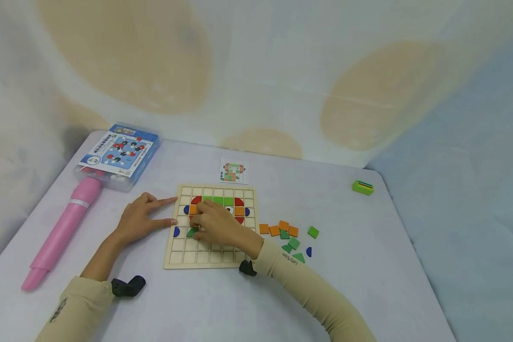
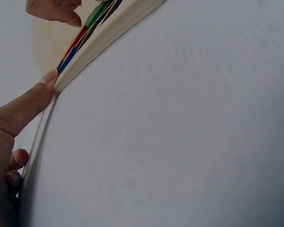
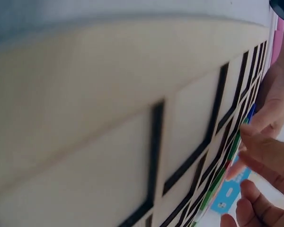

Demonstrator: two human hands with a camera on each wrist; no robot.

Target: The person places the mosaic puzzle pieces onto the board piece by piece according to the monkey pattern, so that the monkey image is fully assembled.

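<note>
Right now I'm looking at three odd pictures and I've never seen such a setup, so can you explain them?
There is no machine here, just a person's two bare hands. The wide picture is taken from the head, looking down; the two tilted close-ups come from the wrists.

On the white table lies a pale wooden grid board, partly filled with coloured pieces. To the right are loose orange square tiles, with some green and blue ones; beyond the board, a small printed card.

The left hand touches the board's left edge with thumb and forefinger. The right hand is over the board, its fingers near a dark green piece; I can't tell whether it holds anything.
</note>
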